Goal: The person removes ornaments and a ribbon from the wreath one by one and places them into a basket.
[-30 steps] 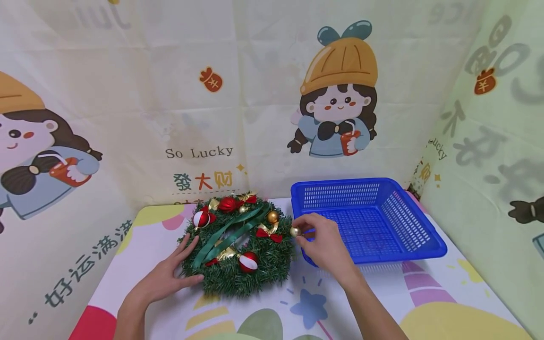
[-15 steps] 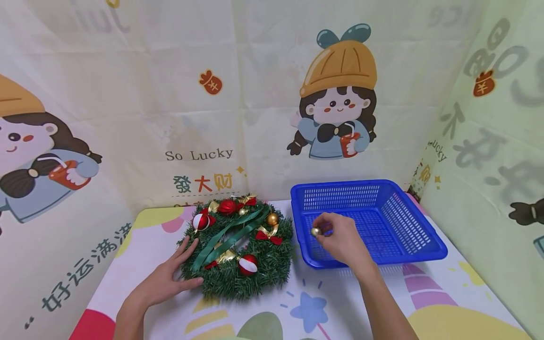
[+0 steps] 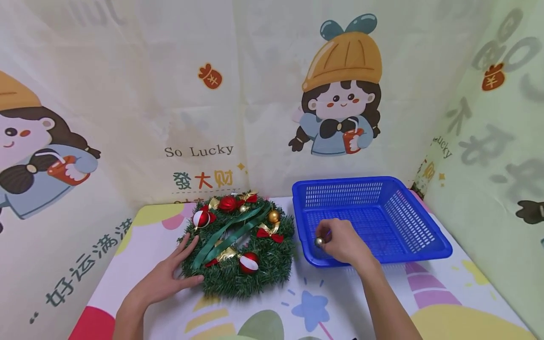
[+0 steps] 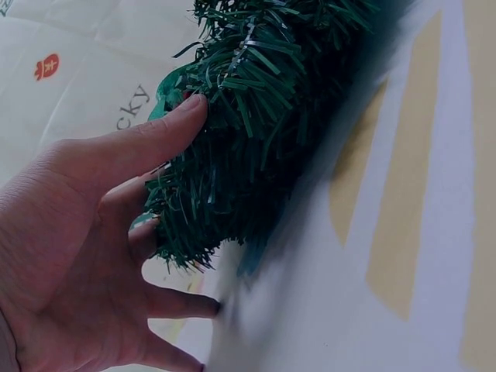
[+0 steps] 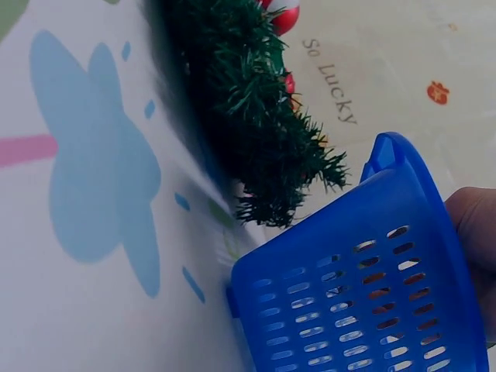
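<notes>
A green Christmas wreath point(image 3: 272, 264) lies on the table, trimmed with red-and-white baubles, red and gold bows and a green ribbon. My left hand point(image 3: 163, 281) rests against its left edge with fingers spread. In the left wrist view, the thumb point(image 4: 167, 128) touches the needles while two other fingers reach down beside the wreath. My right hand point(image 3: 346, 241) pinches a small gold ball ornament point(image 3: 319, 242) inside the left part of the blue plastic basket point(image 3: 429, 252). From the right wrist, the slotted basket wall point(image 5: 341, 271) hides most of that hand and the ornament.
The basket stands right of the wreath, a narrow gap between them. Behind both hangs a printed cloth backdrop point(image 3: 263, 94), and another cloth wall point(image 3: 497, 179) closes the right side. A patterned white cloth point(image 3: 361, 297) covers the table.
My right hand has carried the gold ball ornament from the wreath's right edge rightward over the basket rim, then slightly lower inside. The left hand and wreath have stayed put.
</notes>
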Demonstrator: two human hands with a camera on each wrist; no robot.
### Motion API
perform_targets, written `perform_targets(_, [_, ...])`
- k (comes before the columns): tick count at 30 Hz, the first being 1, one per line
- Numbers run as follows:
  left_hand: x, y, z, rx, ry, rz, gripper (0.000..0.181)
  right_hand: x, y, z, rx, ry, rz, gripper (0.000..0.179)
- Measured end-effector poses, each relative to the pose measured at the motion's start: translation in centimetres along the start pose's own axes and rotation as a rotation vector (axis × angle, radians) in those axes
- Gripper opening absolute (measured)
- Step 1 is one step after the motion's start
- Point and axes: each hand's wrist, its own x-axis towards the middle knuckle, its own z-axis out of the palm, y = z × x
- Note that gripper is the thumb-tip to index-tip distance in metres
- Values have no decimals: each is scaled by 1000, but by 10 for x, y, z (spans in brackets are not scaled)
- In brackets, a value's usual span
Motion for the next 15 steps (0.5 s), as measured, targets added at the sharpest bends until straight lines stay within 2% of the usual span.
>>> perform_targets(7, [6, 4, -1, 5, 2, 4, 102, 3, 4, -3, -59, -6, -8, 20])
perform_targets(15, [2, -2, 0, 19, 2, -10, 102, 7, 5, 5, -99, -41, 4, 23])
